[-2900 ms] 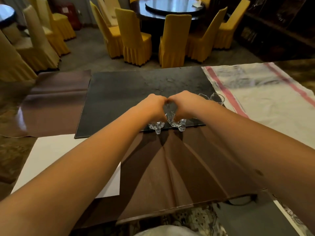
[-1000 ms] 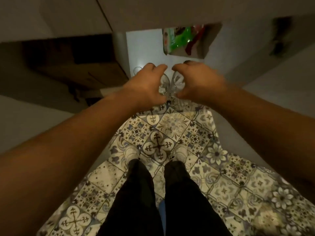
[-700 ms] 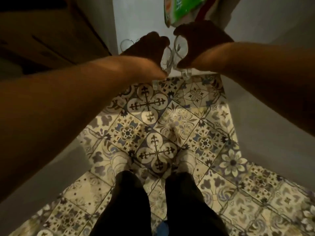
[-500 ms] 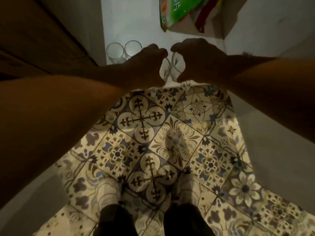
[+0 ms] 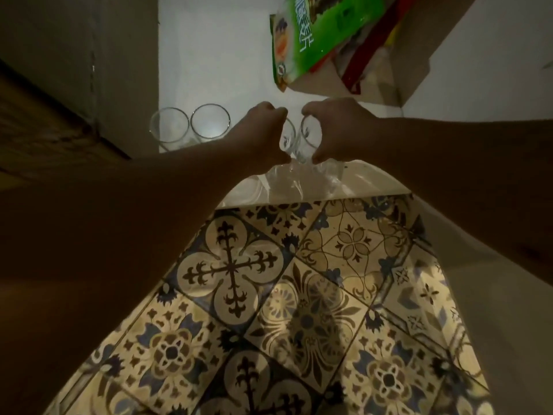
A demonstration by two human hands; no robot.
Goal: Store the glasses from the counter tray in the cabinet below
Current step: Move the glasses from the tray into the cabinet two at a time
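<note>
- Left hand (image 5: 259, 136) grips one glass (image 5: 288, 138); right hand (image 5: 338, 130) grips another glass (image 5: 308, 136), both at cabinet shelf (image 5: 215, 64) front edge.
- Two empty glasses (image 5: 191, 127) stand upright on shelf, left of hands.
- Cardboard box (image 5: 389, 55) behind hands holds green packet (image 5: 314, 37).

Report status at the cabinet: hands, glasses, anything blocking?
Left hand and right hand each grip a glass at the shelf front. Two glasses already stored left. Green packet behind, not blocking.

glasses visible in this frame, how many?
4. Two glasses stand side by side on the cabinet shelf at left. One is in the left hand, one in the right hand. The hands may hide more.
</note>
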